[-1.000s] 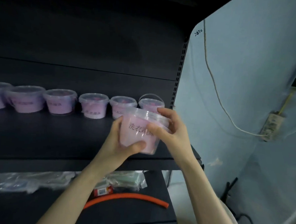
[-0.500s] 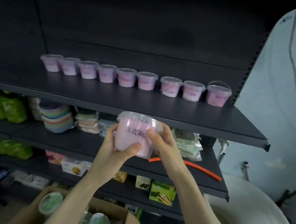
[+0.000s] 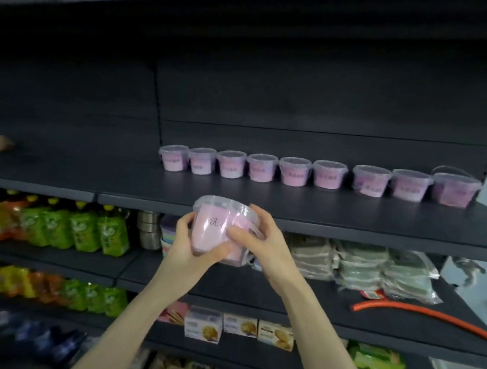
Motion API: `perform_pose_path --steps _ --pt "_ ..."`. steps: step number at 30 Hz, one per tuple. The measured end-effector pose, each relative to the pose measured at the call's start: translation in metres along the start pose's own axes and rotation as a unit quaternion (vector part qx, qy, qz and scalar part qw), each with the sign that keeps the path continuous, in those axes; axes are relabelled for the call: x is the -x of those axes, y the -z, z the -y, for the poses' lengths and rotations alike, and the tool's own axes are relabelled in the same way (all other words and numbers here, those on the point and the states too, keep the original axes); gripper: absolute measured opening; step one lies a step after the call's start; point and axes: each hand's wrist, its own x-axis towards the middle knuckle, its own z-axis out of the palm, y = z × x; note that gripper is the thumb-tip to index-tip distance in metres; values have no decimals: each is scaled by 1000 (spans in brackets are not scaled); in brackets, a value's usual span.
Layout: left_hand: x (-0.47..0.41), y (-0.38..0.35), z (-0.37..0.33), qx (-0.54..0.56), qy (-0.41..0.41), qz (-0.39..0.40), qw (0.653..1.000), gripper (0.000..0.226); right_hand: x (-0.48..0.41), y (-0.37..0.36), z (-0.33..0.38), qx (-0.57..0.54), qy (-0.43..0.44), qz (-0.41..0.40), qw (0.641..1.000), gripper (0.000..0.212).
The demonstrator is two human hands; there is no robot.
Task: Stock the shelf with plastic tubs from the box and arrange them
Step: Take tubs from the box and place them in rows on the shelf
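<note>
Head view is a bit dim and soft, but the main stuff reads fine. The person has one plastic tub (image 3: 220, 234) in both hands, up in the air in front of the dark shelf (image 3: 347, 218), right at its front edge and not resting on it. It's a round, tapered tub of clear, glossy plastic with a snap-on clear lid, pink inside with black characters on the front, and a thin clear handle hanging at its right side. It sits slightly tilted.

The left hand (image 3: 186, 254) cups it from the left and underneath, fingers curled round the side and the thumb laid across the lower front. The right hand (image 3: 261, 244) wraps round the right side, thumb pressed on the front.

At the back of that matte shelf stands a row of matching tubs (image 3: 296, 171), nine of them, upright, the rightmost with its handle raised. Below are shiny green pouches (image 3: 93, 230), crinkly wrapped grey-green packs (image 3: 373, 267), an orange hose (image 3: 427, 312) and small cardboard boxes (image 3: 240, 325).
</note>
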Motion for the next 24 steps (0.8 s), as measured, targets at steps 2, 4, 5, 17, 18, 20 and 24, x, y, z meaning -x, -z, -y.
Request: perform_pose_path --steps 2,4,5,17,18,20,24 --pt "-19 21 7 15 9 12 1000 87 -20 -12 0 -5 -1 -40 999 71" --pt "-43 44 17 27 7 16 999 83 -49 -28 -4 -11 -5 -50 999 71" --pt "-57 53 22 26 6 13 1000 84 -65 -35 -6 -5 -7 -37 999 75" --pt "-229 161 82 -8 43 3 999 109 -259 -125 -34 59 -7 -37 998 56" --pt "-242 169 87 -14 39 10 999 111 -272 -131 -36 63 -6 -35 997 52" --pt "-271 184 102 -24 25 26 999 107 -300 -142 -46 80 0 -38 996 49" --pt "-327 213 136 -47 16 45 998 98 -350 -163 -65 96 6 -48 994 49"
